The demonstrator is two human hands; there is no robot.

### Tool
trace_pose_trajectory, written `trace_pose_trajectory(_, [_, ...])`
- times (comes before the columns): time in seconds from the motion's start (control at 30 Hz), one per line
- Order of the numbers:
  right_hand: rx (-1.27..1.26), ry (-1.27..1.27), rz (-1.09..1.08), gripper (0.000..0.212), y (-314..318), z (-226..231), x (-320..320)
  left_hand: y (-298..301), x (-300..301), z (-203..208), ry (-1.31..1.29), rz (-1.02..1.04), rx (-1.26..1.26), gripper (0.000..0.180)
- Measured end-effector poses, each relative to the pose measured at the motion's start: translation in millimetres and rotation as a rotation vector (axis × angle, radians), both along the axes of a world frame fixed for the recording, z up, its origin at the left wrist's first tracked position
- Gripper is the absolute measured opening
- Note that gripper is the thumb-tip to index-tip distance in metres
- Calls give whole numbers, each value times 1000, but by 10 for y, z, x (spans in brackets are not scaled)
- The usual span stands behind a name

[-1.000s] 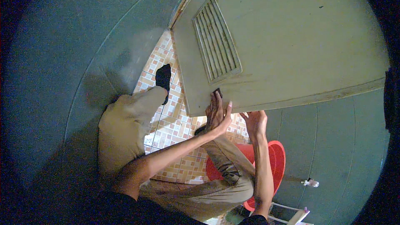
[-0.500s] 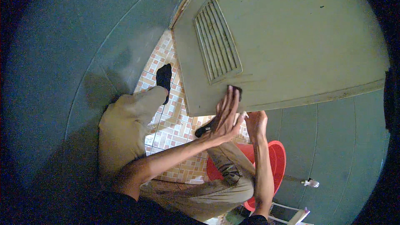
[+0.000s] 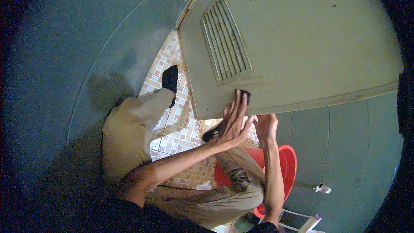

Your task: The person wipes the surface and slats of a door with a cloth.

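With its fingers stretched out, my left hand presses a small dark brown scouring pad against the pale green door. The pad lies below the slatted vent, close to the door's near edge, where faint smudges mark the surface. My right hand is curled at that same edge, just right of the left hand, and appears to grip it. Part of its fingers is hidden behind the door.
A red plastic tub stands beside my right forearm. A small tap sticks out from the green wall. White frame parts show at the lower right. My feet rest on the patterned tile floor.
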State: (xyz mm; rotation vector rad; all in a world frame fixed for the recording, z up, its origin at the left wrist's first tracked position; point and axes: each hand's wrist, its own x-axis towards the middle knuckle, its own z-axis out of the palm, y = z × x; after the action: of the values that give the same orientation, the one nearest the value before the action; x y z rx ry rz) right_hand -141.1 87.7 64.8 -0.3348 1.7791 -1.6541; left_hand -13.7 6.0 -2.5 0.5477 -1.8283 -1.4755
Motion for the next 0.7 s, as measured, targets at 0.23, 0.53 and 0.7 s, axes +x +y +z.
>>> trace_pose_trajectory(0.23, [-33,-84,22,51,-129,56,113,-71,-90,-248,-61,68,155,77])
trace_pose_trajectory(0.53, [1,-16,45,48,-47,48,20,-9,26,113,118,-10,-155,80])
trace_pose_trajectory(0.7, [-18,9,-48,49,-48,19,55,-81,91,3,81,-55,-214,80])
